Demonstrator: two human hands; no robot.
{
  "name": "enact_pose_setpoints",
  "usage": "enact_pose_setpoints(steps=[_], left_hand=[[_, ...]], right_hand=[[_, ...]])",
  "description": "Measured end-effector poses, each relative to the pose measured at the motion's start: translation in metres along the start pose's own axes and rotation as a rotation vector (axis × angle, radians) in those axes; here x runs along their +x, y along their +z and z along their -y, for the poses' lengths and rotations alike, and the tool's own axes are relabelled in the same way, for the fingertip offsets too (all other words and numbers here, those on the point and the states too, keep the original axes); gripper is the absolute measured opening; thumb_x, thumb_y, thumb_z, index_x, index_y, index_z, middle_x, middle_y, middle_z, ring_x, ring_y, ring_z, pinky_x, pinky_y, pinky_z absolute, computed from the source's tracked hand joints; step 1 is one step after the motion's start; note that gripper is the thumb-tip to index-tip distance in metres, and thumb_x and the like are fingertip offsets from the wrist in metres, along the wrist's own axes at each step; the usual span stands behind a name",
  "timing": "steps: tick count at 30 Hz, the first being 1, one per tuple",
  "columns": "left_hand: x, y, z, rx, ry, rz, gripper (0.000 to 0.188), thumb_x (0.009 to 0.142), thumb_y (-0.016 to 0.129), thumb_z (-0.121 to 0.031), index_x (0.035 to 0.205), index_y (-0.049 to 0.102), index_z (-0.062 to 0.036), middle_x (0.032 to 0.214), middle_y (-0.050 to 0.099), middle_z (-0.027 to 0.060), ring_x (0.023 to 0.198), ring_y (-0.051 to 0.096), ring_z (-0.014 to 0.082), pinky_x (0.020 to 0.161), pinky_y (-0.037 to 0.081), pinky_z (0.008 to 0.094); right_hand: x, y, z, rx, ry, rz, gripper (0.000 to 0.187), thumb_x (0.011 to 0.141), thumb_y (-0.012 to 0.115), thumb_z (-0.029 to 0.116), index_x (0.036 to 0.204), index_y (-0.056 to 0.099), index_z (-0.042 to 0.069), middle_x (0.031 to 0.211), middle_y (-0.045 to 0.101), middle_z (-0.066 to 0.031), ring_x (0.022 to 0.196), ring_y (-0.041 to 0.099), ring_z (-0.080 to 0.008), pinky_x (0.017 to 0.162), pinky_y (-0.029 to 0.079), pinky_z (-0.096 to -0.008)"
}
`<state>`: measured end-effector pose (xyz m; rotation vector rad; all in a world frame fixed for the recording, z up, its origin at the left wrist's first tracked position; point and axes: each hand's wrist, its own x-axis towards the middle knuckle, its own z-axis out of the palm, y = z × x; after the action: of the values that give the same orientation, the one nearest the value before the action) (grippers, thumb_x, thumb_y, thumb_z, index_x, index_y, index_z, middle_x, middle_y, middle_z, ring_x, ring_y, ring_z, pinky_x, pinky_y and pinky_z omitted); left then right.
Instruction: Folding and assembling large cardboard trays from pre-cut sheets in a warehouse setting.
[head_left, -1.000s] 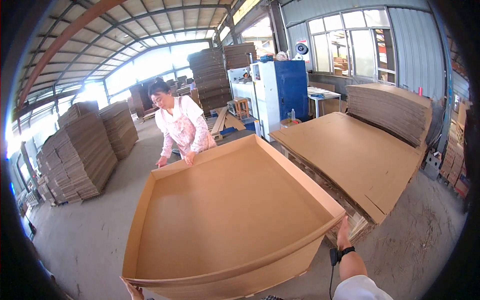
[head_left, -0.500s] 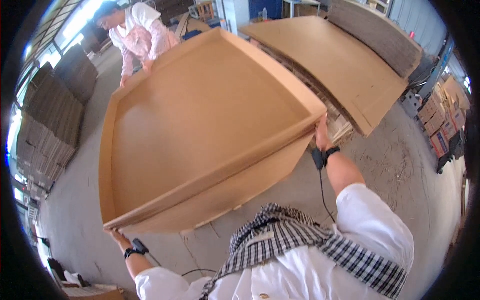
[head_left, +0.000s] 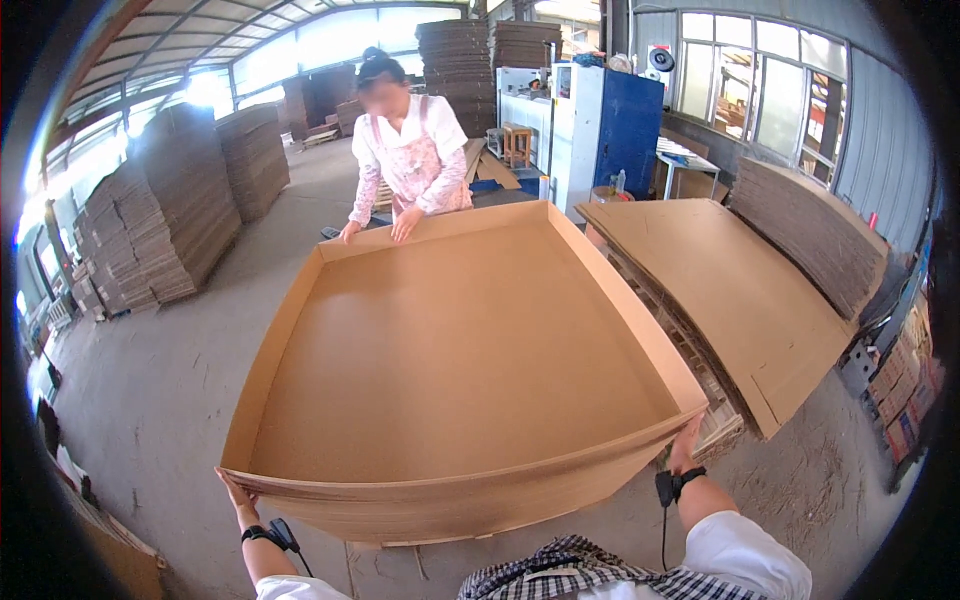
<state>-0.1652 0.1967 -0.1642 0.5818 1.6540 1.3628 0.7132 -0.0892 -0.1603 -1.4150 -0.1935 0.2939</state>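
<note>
The grey floor (head_left: 200,370) spreads around me, carrying tall cardboard stacks (head_left: 180,200) to my left and, to my right, a slatted wooden pallet (head_left: 722,430) loaded with broad flat sheets (head_left: 730,290); before me, an open cardboard tray (head_left: 470,350) tops layered brown cardboard (head_left: 440,510). A blue-and-white cabinet (head_left: 630,125) stands farther off.

You have one large, shallow brown cardboard tray (head_left: 470,360), one bare left hand (head_left: 236,489) and one bare right hand (head_left: 684,447).
You also wear two black wrist straps (head_left: 688,480), and one co-worker in a pink patterned apron (head_left: 420,165) adds two more hands (head_left: 405,224). On your right, you can count one broad pile of flat brown cardboard sheets (head_left: 720,290) and one curved stack of brown cardboard (head_left: 810,230); on your left, at least two big grey-brown stacks (head_left: 253,160). Farther back, you have one upright blue-and-white cabinet (head_left: 632,130), one wooden stool (head_left: 517,145) and one round black fan (head_left: 662,60).
</note>
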Motion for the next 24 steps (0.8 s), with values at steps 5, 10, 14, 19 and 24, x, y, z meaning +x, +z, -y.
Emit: enact_pose_setpoints(steps=[5, 10, 14, 19, 24], left_hand=[[0.046, -0.033, -0.033, 0.475, 0.083, -0.26, 0.083, 0.083, 0.043, -0.071, 0.139, 0.038, -0.0097, 0.137, 0.047, 0.0126, 0.119, 0.05, 0.0291, 0.093, 0.042, 0.0373], [-0.074, 0.138, -0.082, 1.02, 1.158, -0.024, 0.052, 0.095, 0.046, -0.042, 0.121, 0.055, 0.0015, 0.122, 0.058, 0.0194, 0.108, 0.057, 0.0297, 0.09, 0.045, 0.0425], [-0.197, 0.219, -0.059, 1.452, 0.615, 0.404, 0.075, 0.093, 0.03, -0.061, 0.064, 0.07, -0.0045, 0.071, 0.067, 0.0162, 0.078, 0.065, 0.0344, 0.079, 0.049, 0.0417], [-0.182, 0.211, -0.058, 1.464, 0.75, 0.321, 0.084, 0.092, 0.022, -0.066, 0.051, 0.065, -0.0058, 0.059, 0.063, 0.0152, 0.071, 0.065, 0.0343, 0.076, 0.049, 0.0432], [-0.188, 0.206, -0.054, 1.404, 0.855, 0.263, 0.075, 0.095, 0.028, -0.058, 0.062, 0.068, -0.0045, 0.066, 0.066, 0.0153, 0.072, 0.065, 0.0343, 0.075, 0.048, 0.0445]], right_hand=[[0.038, -0.018, 0.013, -0.51, -0.217, 0.3, 0.049, 0.102, 0.029, 0.034, 0.136, 0.04, 0.001, 0.137, 0.045, -0.0158, 0.127, 0.041, -0.0302, 0.108, 0.029, -0.0388], [0.025, 0.043, 0.115, -0.951, -0.972, 0.283, 0.044, 0.098, 0.034, 0.034, 0.11, 0.058, -0.001, 0.114, 0.057, -0.0224, 0.11, 0.052, -0.0341, 0.095, 0.039, -0.0417], [0.02, 0.041, 0.079, -1.517, -0.83, 0.487, 0.052, 0.095, 0.037, 0.034, 0.065, 0.067, 0.004, 0.069, 0.064, -0.0195, 0.073, 0.063, -0.0351, 0.076, 0.046, -0.0443], [0.015, 0.063, 0.083, -1.496, -0.892, 0.509, 0.055, 0.095, 0.039, 0.034, 0.055, 0.063, 0.005, 0.058, 0.06, -0.0183, 0.063, 0.061, -0.0351, 0.072, 0.047, -0.0451], [0.025, 0.047, 0.087, -0.702, -0.978, 0.573, 0.042, 0.096, 0.041, 0.035, 0.096, 0.065, 0.0, 0.098, 0.063, -0.0248, 0.095, 0.06, -0.0343, 0.087, 0.044, -0.0422]])
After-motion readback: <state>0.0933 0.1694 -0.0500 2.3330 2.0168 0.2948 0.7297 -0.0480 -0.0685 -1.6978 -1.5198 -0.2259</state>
